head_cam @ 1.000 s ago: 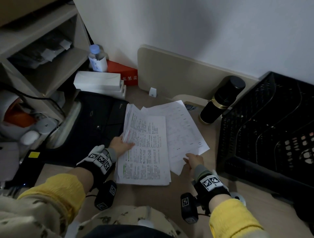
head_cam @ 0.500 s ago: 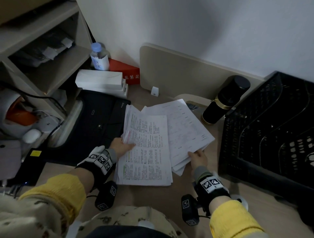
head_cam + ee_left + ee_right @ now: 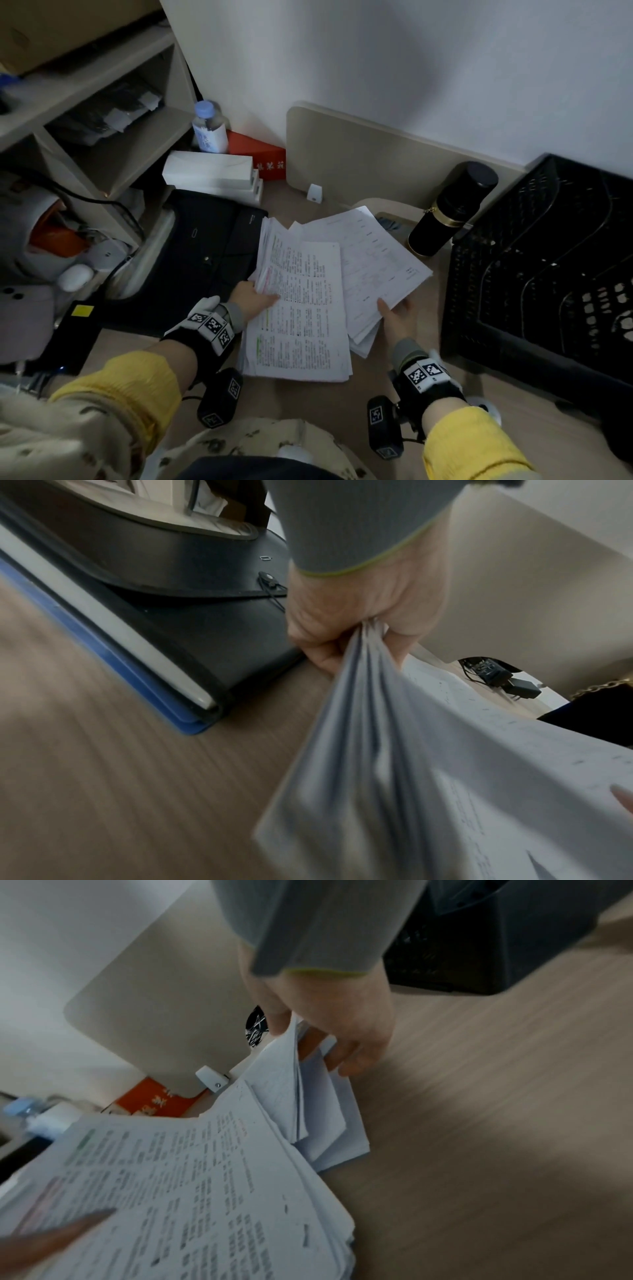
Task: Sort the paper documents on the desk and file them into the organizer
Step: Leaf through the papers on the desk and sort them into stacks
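A home study corner or small office, dimly lit: a wood-grain tabletop (image 3: 534, 442) set against a plain white wall (image 3: 376, 61), cubby shelves (image 3: 113, 137) with clutter, printed papers (image 3: 301, 308), a black mesh organizer (image 3: 548, 260), a black folder (image 3: 205, 253), white boxes (image 3: 209, 171), a water bottle (image 3: 209, 128) and a black flask (image 3: 452, 209).

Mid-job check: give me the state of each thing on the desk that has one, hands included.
Left hand: grips the highlighted stack's left edge.
Right hand: pinches the fanned sheets' near edge.
Highlighted stack: on the desk, left edge lifted.
Fanned sheets: splayed, partly under the stack.
Organizer: no papers visible inside.
Black flask: upright, capped.
Water bottle: upright, capped.
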Tool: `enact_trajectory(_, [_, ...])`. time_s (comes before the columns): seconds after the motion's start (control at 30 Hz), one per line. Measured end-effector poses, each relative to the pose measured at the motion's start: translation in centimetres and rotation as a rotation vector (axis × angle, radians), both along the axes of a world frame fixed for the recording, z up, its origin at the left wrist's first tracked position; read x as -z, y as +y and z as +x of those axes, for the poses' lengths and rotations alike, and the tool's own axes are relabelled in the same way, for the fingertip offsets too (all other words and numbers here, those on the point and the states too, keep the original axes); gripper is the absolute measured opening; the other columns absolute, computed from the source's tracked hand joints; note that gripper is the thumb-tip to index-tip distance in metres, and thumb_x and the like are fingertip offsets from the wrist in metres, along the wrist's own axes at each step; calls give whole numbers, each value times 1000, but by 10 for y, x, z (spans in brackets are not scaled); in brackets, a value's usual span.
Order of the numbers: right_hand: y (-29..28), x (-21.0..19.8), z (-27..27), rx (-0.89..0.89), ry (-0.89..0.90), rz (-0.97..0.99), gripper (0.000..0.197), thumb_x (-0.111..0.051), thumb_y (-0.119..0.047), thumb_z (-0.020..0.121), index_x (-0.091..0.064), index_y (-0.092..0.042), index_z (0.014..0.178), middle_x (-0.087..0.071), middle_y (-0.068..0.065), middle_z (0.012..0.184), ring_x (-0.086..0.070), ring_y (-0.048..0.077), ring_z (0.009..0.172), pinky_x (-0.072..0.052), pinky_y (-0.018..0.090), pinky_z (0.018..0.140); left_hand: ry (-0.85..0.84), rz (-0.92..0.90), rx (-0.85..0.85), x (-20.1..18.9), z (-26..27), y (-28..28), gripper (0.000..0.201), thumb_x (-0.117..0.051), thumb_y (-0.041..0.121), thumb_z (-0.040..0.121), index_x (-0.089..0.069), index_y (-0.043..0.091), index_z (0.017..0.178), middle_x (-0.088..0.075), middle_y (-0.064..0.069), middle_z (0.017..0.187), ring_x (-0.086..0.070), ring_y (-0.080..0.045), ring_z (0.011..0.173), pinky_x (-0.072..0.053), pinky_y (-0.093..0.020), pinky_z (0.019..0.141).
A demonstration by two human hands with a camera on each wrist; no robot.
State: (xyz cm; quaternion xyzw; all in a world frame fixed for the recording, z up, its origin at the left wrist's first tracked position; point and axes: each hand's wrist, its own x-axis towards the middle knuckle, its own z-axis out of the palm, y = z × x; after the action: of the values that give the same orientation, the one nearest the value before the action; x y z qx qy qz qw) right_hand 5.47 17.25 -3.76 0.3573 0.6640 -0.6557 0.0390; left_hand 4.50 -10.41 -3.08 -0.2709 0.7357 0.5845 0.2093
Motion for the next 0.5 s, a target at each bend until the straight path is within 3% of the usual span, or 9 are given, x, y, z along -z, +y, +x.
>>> enact_trajectory(0.1, [-5, 10, -3, -207, -158, 75, 41, -60, -20, 90, -54, -3, 128, -58, 16, 129, -56, 33, 115, -47, 39, 94, 9, -12, 14, -2, 1, 1, 54, -71, 9, 83, -50, 6, 133, -63, -17, 122, -62, -33, 110, -50, -42, 96])
enact_trajectory(0.2, [-6, 13, -5, -244, -252, 101, 39, -56, -17, 92, -55, 3, 125, -57, 19, 129, -56, 36, 114, -46, 40, 95, 3, -14, 13, -3, 2, 0, 55, -72, 12, 82, -52, 6, 133, -64, -16, 121, -63, -33, 108, -50, -46, 97])
enact_trajectory(0.33, [3, 9, -4, -169, -225, 211, 39, -45, -13, 95, -50, -2, 133, -54, 16, 133, -52, 35, 119, -42, 38, 100, -11, 10, 20, -6, 3, 0, 51, -74, 12, 80, -57, 4, 128, -65, -17, 119, -63, -33, 107, -50, -49, 97])
enact_trajectory(0.5, [21, -2, 4, -63, -189, 385, 39, -41, -19, 96, -50, -8, 132, -55, 19, 131, -53, 40, 117, -43, 45, 100, 16, 3, 26, -10, 4, 4, 45, -73, 9, 80, -60, 1, 122, -65, -20, 119, -64, -34, 107, -50, -49, 97])
